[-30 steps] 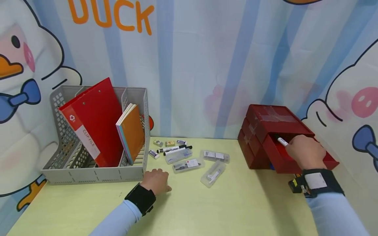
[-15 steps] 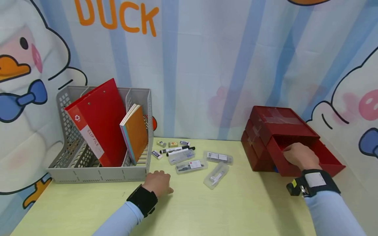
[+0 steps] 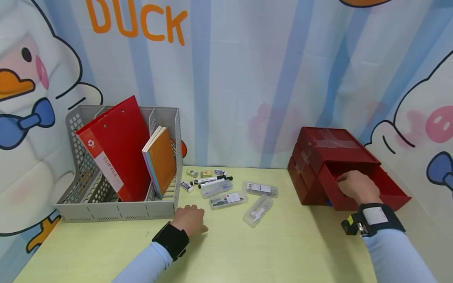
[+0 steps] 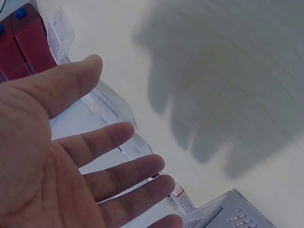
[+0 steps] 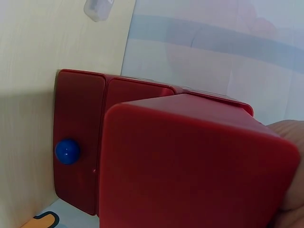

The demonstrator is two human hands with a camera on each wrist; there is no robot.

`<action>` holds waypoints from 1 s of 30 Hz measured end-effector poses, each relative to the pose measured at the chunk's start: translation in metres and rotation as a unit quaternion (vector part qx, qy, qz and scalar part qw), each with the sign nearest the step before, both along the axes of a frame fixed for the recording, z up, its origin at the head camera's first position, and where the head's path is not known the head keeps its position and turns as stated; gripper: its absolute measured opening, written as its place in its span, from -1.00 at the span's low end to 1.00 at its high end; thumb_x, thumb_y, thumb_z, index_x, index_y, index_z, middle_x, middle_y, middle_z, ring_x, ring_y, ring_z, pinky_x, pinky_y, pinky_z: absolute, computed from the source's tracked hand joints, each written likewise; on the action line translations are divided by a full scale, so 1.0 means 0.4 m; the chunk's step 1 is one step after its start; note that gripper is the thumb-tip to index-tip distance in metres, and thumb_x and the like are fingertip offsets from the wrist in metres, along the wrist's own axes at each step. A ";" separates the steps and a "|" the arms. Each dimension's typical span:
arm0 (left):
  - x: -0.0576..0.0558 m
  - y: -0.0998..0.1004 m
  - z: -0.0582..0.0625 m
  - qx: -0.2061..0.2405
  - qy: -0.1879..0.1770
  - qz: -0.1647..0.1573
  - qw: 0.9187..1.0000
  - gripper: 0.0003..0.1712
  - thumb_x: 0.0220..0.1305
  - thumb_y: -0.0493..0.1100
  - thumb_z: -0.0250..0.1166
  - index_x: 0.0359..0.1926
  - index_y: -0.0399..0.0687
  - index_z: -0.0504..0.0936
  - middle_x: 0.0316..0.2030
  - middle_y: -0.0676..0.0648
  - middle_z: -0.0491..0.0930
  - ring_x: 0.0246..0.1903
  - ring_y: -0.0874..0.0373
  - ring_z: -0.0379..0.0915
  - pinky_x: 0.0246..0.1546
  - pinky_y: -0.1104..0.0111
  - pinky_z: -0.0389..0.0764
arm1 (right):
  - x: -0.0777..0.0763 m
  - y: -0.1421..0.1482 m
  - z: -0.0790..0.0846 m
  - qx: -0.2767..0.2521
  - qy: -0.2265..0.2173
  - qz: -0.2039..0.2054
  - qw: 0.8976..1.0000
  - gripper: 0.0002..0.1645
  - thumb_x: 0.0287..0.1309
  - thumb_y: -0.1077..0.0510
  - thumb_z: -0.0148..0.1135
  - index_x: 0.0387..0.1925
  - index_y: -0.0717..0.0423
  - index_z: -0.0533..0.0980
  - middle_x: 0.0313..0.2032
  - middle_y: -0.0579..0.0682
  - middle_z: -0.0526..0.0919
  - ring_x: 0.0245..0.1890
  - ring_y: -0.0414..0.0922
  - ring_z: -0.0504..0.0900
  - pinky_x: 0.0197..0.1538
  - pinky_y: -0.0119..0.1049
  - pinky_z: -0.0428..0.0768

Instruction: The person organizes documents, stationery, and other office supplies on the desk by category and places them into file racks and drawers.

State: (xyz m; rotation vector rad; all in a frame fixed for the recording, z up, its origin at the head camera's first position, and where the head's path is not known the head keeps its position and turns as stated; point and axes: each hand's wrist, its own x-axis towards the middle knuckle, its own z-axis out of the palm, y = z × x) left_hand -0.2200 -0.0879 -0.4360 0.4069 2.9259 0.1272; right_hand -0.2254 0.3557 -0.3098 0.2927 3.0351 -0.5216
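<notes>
The top drawer [image 3: 332, 188] projects from the red drawer unit [image 3: 339, 146], between three and four o'clock in the head view. The right hand [image 3: 359, 187] is inserted in it; its grip is concealed and cannot be determined. Clear cases [image 3: 260, 189] lie near six o'clock. The left hand [image 3: 190, 221], at seven o'clock, is released and empty. A grey basket [image 3: 116, 212] stands at nine o'clock.

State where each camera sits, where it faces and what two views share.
Head: on the person's head, facing forward and down at the table; left hand, right hand and blue sleeves show.
Left wrist: on that wrist, facing past the left hand toward the table; thumb and fingers show.
Right wrist: on that wrist, facing the red drawer; part of the right hand shows.
Shared: head and right wrist both show that drawer.
</notes>
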 end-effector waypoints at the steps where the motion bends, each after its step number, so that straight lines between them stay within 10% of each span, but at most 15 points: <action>1: -0.001 0.001 0.000 0.000 -0.002 0.001 1.000 -0.54 0.12 0.08 0.48 -0.13 -0.18 0.67 -0.26 -0.17 0.60 -0.19 -0.12 0.51 -0.10 -0.05 0.52 | 0.000 0.000 -0.001 0.000 0.000 -0.002 1.000 -0.49 0.09 0.19 0.31 0.03 0.47 0.52 -0.12 0.43 0.54 -0.17 0.32 0.45 -0.27 0.10 0.61; 14: -0.018 0.004 0.006 -0.001 0.003 0.002 1.000 -0.54 0.14 0.07 0.47 -0.11 -0.19 0.67 -0.25 -0.18 0.59 -0.20 -0.11 0.50 -0.09 -0.03 0.52 | 0.015 -0.030 0.011 0.025 0.027 -0.006 0.999 -0.47 0.20 0.17 0.24 0.10 0.47 0.46 -0.09 0.45 0.54 -0.21 0.30 0.49 -0.33 0.08 0.57; 23: -0.046 0.007 0.012 -0.007 0.024 -0.004 1.000 -0.53 0.14 0.09 0.48 -0.12 -0.19 0.68 -0.27 -0.17 0.60 -0.25 -0.09 0.51 -0.16 0.01 0.56 | 0.023 -0.113 0.025 0.062 0.163 -0.005 0.985 -0.70 0.24 0.17 0.19 -0.16 0.37 0.58 -0.37 0.30 0.61 -0.42 0.20 0.50 -0.42 0.11 0.56; 30: -0.061 -0.006 0.005 0.003 0.032 0.001 0.999 -0.55 0.14 0.05 0.48 -0.13 -0.21 0.68 -0.29 -0.17 0.61 -0.25 -0.10 0.53 -0.18 0.00 0.58 | 0.027 -0.214 0.020 0.070 0.195 0.027 0.978 -0.59 0.25 0.12 0.26 0.03 0.31 0.59 -0.11 0.36 0.64 -0.26 0.25 0.56 -0.20 0.28 0.59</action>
